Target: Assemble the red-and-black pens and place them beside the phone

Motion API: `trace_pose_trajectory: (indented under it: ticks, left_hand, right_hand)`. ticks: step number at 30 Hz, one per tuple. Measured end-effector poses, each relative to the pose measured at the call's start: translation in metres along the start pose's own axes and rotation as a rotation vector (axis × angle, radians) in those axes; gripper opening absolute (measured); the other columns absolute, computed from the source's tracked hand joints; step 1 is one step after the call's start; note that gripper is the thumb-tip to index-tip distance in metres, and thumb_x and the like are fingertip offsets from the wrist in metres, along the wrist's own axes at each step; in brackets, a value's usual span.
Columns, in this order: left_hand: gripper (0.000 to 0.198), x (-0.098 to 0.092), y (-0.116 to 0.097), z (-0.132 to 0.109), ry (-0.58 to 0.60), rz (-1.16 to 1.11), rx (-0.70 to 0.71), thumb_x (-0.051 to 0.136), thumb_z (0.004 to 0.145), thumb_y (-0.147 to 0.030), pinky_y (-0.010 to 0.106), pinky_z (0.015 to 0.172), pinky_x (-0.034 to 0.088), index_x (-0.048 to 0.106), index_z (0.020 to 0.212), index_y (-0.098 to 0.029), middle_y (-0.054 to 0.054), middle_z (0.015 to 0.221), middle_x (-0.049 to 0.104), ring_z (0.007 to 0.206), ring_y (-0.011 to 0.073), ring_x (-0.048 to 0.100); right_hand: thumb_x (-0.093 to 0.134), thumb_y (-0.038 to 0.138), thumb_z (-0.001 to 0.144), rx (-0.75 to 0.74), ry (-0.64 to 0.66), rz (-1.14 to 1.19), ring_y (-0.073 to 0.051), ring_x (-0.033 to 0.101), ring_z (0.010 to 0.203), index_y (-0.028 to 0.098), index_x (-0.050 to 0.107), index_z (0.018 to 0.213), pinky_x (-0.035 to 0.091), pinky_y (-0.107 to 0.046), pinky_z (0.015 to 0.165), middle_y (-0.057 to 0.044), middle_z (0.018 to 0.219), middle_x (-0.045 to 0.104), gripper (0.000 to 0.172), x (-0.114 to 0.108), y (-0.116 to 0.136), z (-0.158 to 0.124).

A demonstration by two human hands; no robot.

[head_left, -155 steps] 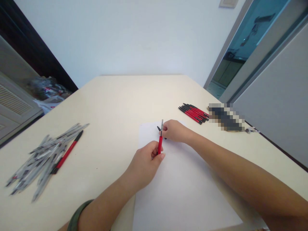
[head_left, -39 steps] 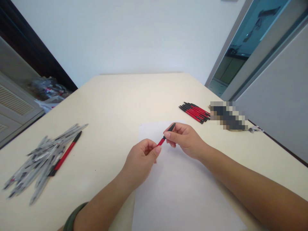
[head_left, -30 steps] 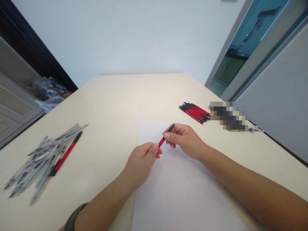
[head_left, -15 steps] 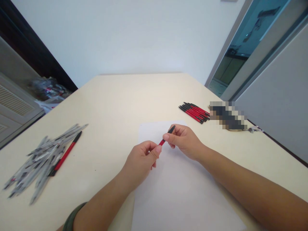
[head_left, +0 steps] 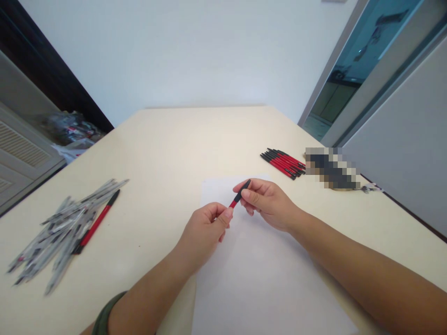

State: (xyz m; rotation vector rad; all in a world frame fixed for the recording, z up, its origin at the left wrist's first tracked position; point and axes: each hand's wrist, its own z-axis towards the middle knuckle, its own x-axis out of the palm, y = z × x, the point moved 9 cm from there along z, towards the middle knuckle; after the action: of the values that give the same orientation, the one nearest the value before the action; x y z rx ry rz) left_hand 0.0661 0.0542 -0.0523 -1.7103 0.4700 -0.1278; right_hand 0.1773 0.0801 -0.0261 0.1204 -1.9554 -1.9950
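A red pen with a black tip section (head_left: 243, 189) slants up to the right above a white sheet of paper (head_left: 265, 279). My left hand (head_left: 209, 228) pinches its red lower part between thumb and fingers. At the black upper end, my right hand (head_left: 267, 202) has its thumb against the near side, while the index finger passes behind the pen. The pen's lower end is hidden in my left hand.
Clear slender refills or pens (head_left: 63, 228) lie in a loose pile at the left, with one red-and-black pen (head_left: 98, 223) alongside. Several red-and-black pens (head_left: 284, 163) form a row at the right, beside a blurred-out dark object (head_left: 331, 170). A wall (head_left: 209, 51) borders the table's far edge.
My right thumb has slid off the middle of the pen to the side of its black end, baring more of it. My left hand keeps its pinch, nearly still.
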Motion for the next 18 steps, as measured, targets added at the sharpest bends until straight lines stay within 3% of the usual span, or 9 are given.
trace_pose_trajectory:
  ticks: [3, 8, 13, 18]
  left_hand:
    - [0.031, 0.000, 0.002, 0.000, -0.001, -0.023, -0.007, 0.045, 0.076, -0.048, 0.020, 0.043, 0.027, 0.049, 0.069, -0.018, -0.005, 0.052, 0.044, 0.042, 0.0066, 0.034]
    - [0.031, 0.001, 0.002, 0.000, 0.005, -0.038, -0.011, 0.046, 0.076, -0.047, 0.020, 0.043, 0.027, 0.048, 0.068, -0.018, -0.005, 0.050, 0.043, 0.042, 0.0070, 0.034]
    - [0.029, 0.002, 0.000, -0.001, 0.002, -0.046, -0.019, 0.048, 0.074, -0.045, 0.020, 0.043, 0.029, 0.049, 0.068, -0.017, -0.005, 0.050, 0.044, 0.042, 0.0075, 0.037]
    - [0.027, 0.004, -0.001, -0.001, 0.011, -0.056, -0.025, 0.048, 0.075, -0.043, 0.019, 0.042, 0.030, 0.047, 0.067, -0.018, -0.006, 0.046, 0.044, 0.041, 0.0076, 0.038]
  right_hand:
    - [0.061, 0.034, 0.069, -0.010, -0.082, -0.068, -0.005, 0.037, 0.045, 0.015, 0.046, 0.060, 0.029, -0.022, 0.045, 0.005, 0.050, 0.045, 0.026, -0.008, 0.002, 0.000]
    - [0.059, 0.036, 0.070, 0.006, 0.005, -0.010, -0.006, 0.040, 0.047, 0.015, 0.054, 0.080, 0.031, -0.022, 0.046, 0.003, 0.059, 0.048, 0.023, 0.000, 0.001, 0.000]
    - [0.061, 0.035, 0.069, -0.011, -0.081, -0.072, -0.005, 0.036, 0.044, 0.016, 0.046, 0.062, 0.028, -0.022, 0.044, 0.005, 0.049, 0.043, 0.025, -0.007, 0.000, 0.000]
    - [0.057, 0.038, 0.072, -0.015, 0.004, -0.028, -0.006, 0.039, 0.046, 0.016, 0.054, 0.083, 0.030, -0.022, 0.046, 0.004, 0.056, 0.046, 0.025, 0.001, 0.001, 0.001]
